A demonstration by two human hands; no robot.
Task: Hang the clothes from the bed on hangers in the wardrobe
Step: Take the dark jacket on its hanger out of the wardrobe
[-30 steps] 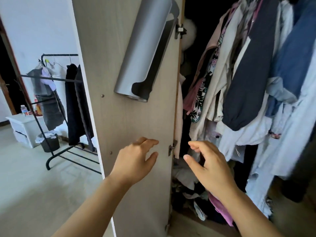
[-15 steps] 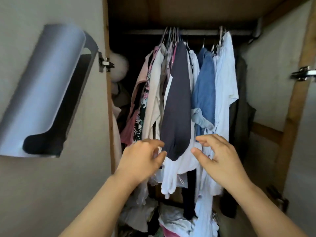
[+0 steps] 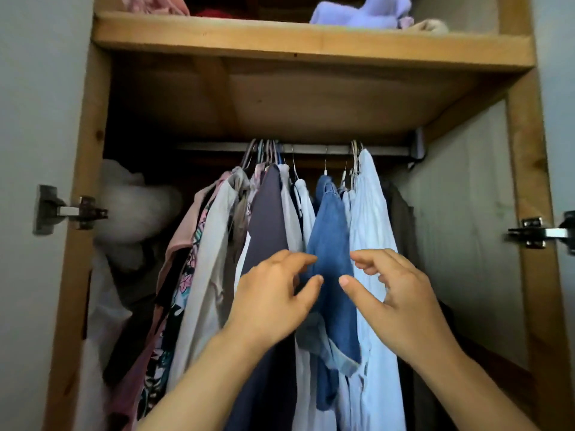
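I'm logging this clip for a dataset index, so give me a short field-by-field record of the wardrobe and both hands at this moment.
setting: open wardrobe, wooden frame
rail: metal rail under the shelf, crowded with hangers
hanging clothes: denim garment in the middle, dark navy garment on its left, pale blue shirt on its right
shelf contents: lilac cloth
left hand: raised before the clothes, fingers loosely curled, holding nothing
right hand: the same, beside the denim garment
free hanger in hand: none
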